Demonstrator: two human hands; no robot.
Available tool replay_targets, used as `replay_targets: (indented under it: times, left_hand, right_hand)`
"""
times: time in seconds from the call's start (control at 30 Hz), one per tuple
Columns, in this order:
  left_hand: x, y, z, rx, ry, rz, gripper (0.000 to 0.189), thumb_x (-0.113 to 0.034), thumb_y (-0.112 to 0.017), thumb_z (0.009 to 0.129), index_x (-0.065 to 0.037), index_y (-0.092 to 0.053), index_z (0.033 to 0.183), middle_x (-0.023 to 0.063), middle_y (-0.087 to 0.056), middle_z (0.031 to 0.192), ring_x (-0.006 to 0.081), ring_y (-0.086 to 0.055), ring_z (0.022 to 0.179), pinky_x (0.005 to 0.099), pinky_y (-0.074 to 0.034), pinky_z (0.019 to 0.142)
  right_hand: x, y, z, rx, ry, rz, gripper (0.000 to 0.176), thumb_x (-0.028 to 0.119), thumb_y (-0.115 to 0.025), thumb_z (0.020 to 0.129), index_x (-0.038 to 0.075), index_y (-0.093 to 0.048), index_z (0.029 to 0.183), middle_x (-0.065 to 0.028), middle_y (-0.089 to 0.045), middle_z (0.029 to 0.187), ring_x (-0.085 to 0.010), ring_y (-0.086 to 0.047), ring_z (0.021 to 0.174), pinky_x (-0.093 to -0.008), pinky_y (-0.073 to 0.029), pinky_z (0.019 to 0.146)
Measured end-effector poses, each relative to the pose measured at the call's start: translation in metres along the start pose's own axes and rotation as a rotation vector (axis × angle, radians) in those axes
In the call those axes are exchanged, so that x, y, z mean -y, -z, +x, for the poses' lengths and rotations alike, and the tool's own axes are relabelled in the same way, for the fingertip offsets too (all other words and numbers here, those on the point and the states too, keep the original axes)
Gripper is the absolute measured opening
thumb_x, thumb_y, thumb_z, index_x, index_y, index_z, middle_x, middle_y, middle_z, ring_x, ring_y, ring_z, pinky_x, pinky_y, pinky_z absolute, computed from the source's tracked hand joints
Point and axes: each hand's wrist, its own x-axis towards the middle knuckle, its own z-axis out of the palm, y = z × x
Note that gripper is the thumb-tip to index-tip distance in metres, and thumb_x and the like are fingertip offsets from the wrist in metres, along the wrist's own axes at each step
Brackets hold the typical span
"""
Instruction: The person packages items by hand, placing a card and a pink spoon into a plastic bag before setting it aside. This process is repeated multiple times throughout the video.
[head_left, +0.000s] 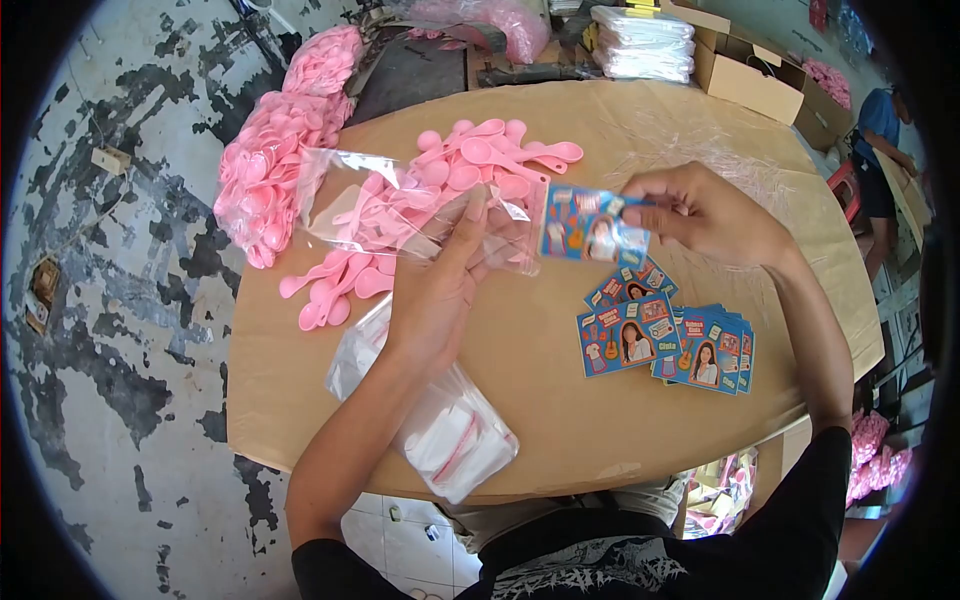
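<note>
My left hand (445,275) grips a clear plastic bag (335,215), its fingers closed near one end of it. In my right hand (705,215) a blue printed card (585,225) is pinched between thumb and fingers. The card's left edge is right at the end of the bag, close to my left fingertips. Behind the bag lies a heap of pink plastic spoons (485,150), partly seen through the film. More blue cards (630,335) lie in overlapping piles below my right hand. Under my left forearm rests a stack of clear bags (460,440).
Large bags of pink spoons (275,165) stand at the left edge of the brown-covered table (560,430). Wrapped white packs (645,45) and a cardboard box (745,75) sit at the back. Another person (880,130) is at the far right. An open box (720,490) holds packed items below the table edge.
</note>
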Motion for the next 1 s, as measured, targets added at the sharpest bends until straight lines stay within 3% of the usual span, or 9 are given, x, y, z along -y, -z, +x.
replay_targets:
  times: [0.2,0.37,0.57,0.6,0.7,0.8,0.87,0.97,1.0]
  left_hand:
    - [-0.003,-0.002,-0.002,0.013,-0.026,-0.024,0.046,-0.029,-0.056,0.099,0.001,-0.050,0.132,0.0084,-0.060,0.117,0.0175,-0.059,0.110,0.0349,-0.052,0.091]
    - [0.002,-0.003,-0.005,0.086,-0.057,-0.034,0.047,-0.029,-0.055,0.099,-0.001,-0.048,0.136,0.0092,-0.056,0.129,0.0120,-0.055,0.112,0.0305,-0.048,0.093]
    - [0.003,-0.007,-0.008,0.118,-0.119,0.071,0.035,-0.029,-0.056,0.099,-0.003,-0.061,0.122,0.0027,-0.066,0.110,0.0059,-0.058,0.094,0.0257,-0.047,0.082]
    - [0.004,-0.007,-0.008,0.123,-0.120,0.082,0.032,-0.030,-0.056,0.099,-0.002,-0.065,0.113,0.0009,-0.068,0.100,0.0047,-0.059,0.089,0.0240,-0.046,0.079]
    - [0.003,-0.014,-0.014,0.075,-0.103,-0.017,0.030,-0.029,-0.057,0.099,-0.003,-0.065,0.110,0.0001,-0.067,0.099,0.0038,-0.058,0.089,0.0234,-0.046,0.077]
    - [-0.003,-0.014,-0.015,0.145,-0.145,-0.030,0.024,-0.024,-0.058,0.098,-0.005,-0.063,0.112,-0.0021,-0.065,0.100,0.0037,-0.058,0.089,0.0232,-0.047,0.076]
    - [0.002,-0.014,-0.014,0.169,-0.141,0.025,0.026,-0.021,-0.058,0.098,-0.003,-0.059,0.117,0.0010,-0.063,0.108,0.0062,-0.057,0.099,0.0256,-0.047,0.083]
    - [0.004,-0.015,-0.019,0.333,-0.248,0.254,0.038,-0.020,-0.059,0.097,-0.003,-0.049,0.130,0.0055,-0.058,0.119,0.0100,-0.055,0.107,0.0286,-0.046,0.090]
    - [0.000,-0.013,-0.017,0.411,-0.325,0.311,0.052,-0.021,-0.057,0.098,-0.004,-0.035,0.142,0.0103,-0.052,0.131,0.0131,-0.052,0.115,0.0314,-0.046,0.094]
  right_hand:
    - [-0.003,-0.032,0.011,-0.199,0.185,0.264,0.020,0.020,-0.057,0.098,0.003,-0.065,0.105,0.0051,-0.057,0.073,-0.0032,-0.045,0.062,-0.0218,-0.040,0.057]
    - [0.011,-0.044,0.008,-0.138,0.118,0.250,0.019,0.017,-0.058,0.098,0.000,-0.064,0.104,0.0057,-0.056,0.073,-0.0014,-0.043,0.063,-0.0206,-0.039,0.057]
    - [0.024,-0.050,0.008,-0.146,0.178,0.229,0.017,0.015,-0.058,0.097,0.000,-0.064,0.102,0.0057,-0.055,0.072,-0.0003,-0.042,0.062,-0.0205,-0.038,0.054]
    - [0.025,-0.052,0.008,-0.167,0.184,0.252,0.017,0.015,-0.058,0.097,0.000,-0.065,0.102,0.0055,-0.055,0.072,-0.0004,-0.042,0.061,-0.0206,-0.038,0.053]
    - [0.027,-0.060,0.011,-0.230,0.133,0.316,0.017,0.015,-0.059,0.097,0.000,-0.066,0.102,0.0046,-0.058,0.073,-0.0008,-0.044,0.060,-0.0212,-0.038,0.052]
    - [0.032,-0.061,0.013,-0.118,0.254,0.145,0.019,0.016,-0.060,0.096,0.001,-0.066,0.105,0.0032,-0.061,0.073,-0.0012,-0.048,0.061,-0.0216,-0.041,0.053]
    - [0.044,-0.063,0.013,-0.142,0.241,0.267,0.020,0.017,-0.061,0.095,0.001,-0.067,0.106,0.0027,-0.062,0.075,-0.0021,-0.051,0.063,-0.0216,-0.043,0.056]
    - [0.054,-0.063,0.021,-0.146,0.261,0.406,0.022,0.019,-0.064,0.094,0.002,-0.067,0.109,0.0015,-0.064,0.078,-0.0039,-0.054,0.068,-0.0219,-0.045,0.062]
    - [0.056,-0.064,0.023,-0.141,0.267,0.449,0.023,0.019,-0.065,0.093,0.003,-0.067,0.109,0.0010,-0.065,0.080,-0.0046,-0.056,0.070,-0.0221,-0.046,0.064]
